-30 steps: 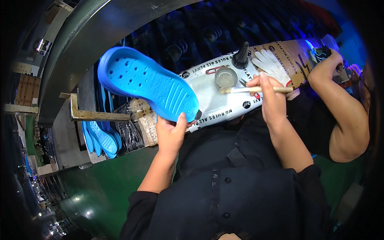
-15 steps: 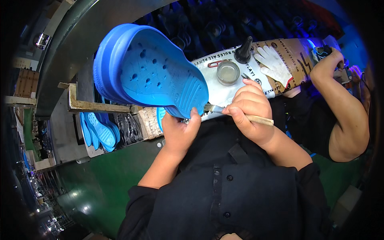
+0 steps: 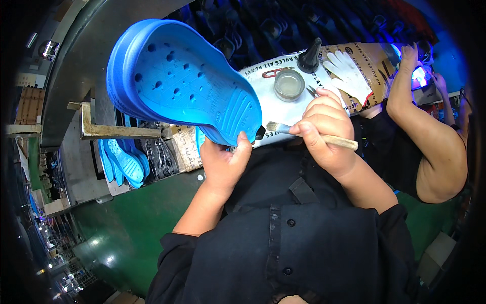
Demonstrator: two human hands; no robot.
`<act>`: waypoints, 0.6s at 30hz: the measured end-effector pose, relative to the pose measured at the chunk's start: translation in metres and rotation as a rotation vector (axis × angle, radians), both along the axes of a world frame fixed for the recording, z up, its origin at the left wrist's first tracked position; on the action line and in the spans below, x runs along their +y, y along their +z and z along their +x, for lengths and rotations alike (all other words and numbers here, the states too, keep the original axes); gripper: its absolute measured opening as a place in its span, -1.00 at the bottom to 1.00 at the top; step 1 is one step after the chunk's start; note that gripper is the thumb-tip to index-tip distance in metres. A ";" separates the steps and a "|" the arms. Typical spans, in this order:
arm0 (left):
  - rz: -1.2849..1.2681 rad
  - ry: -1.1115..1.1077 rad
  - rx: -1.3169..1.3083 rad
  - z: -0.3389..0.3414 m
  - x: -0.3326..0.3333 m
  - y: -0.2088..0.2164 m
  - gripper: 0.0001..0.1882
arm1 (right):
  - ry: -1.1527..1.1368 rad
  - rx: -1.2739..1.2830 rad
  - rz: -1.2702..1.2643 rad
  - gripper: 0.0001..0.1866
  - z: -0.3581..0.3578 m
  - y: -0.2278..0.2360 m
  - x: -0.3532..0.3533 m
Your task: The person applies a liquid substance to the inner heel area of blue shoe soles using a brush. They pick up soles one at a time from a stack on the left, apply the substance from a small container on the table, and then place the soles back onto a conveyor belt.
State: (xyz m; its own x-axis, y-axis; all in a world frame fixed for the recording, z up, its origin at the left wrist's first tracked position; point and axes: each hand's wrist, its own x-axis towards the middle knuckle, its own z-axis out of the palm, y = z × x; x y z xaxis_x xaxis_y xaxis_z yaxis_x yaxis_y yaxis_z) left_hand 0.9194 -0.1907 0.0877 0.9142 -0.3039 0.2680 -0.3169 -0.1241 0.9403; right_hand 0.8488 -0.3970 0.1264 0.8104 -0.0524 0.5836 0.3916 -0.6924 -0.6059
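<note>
My left hand [image 3: 226, 163] grips the lower, narrow end of a large blue foam shoe sole [image 3: 195, 86], its thumb on the near edge. The sole is tilted up, with round holes in its wide part and ridges in the narrow part. Beside that end shows a small black piece [image 3: 260, 133]; what it is I cannot tell. In my right hand [image 3: 326, 133] is a flat paintbrush [image 3: 336, 141] with a wooden handle, its bristles pointing left, slightly apart from the sole. Past my right fingers sits a small round jar [image 3: 289, 85] of cloudy content. A pointed metal tip [image 3: 312, 91] shows there too.
On the wrapped work surface [image 3: 263, 81] are a black nozzle bottle [image 3: 309, 58], a red clip-like tool [image 3: 277, 73] and a white glove [image 3: 349, 76]. More blue soles [image 3: 124, 163] lie left, below a wooden frame [image 3: 119, 133]. A co-worker's arm [image 3: 430, 121] is at right.
The sole has shifted up and left. My right hand has drawn the brush right, away from the sole's edge. The black piece now shows beside the sole. The co-worker's arm has moved.
</note>
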 end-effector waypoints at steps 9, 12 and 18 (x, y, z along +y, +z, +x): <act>-0.006 0.029 0.014 -0.003 -0.004 -0.001 -0.75 | 0.059 0.000 0.031 -0.83 -0.002 -0.003 0.007; -0.054 0.010 0.006 -0.002 -0.003 -0.003 -0.78 | 0.038 0.029 0.041 -0.83 -0.006 -0.002 0.003; 0.052 0.031 -0.121 -0.001 -0.004 -0.006 -0.78 | 0.052 -0.008 0.133 -0.81 0.000 -0.002 0.009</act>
